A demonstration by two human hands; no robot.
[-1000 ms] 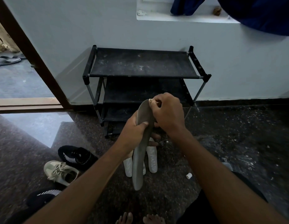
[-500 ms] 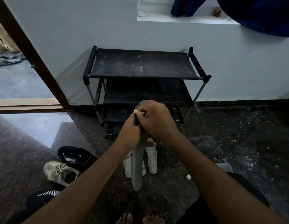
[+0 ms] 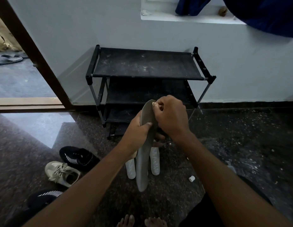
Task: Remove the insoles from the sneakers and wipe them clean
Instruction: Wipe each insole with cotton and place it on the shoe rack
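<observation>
A long grey insole (image 3: 143,163) stands almost upright in front of me. My left hand (image 3: 136,136) grips it around the middle, thumb across its face. At the insole's upper tip my right hand (image 3: 171,117) pinches a small pale wad (image 3: 155,104) against it. Two white insoles (image 3: 154,162) lie on the floor behind it. To the left on the floor are a beige sneaker (image 3: 62,173) and a black striped sneaker (image 3: 78,157); a second black striped sneaker (image 3: 44,196) shows at the lower left, partly hidden by my left forearm.
A black three-tier shoe rack (image 3: 147,66) stands against the white wall ahead. A small white cap (image 3: 191,178) lies on the speckled floor at right. An open doorway with a brown frame (image 3: 32,53) is at left. My bare toes (image 3: 140,222) show at the bottom.
My right hand slid down the insole's face with the wad, then returned up to the tip. My left hand kept hold of the insole's middle.
</observation>
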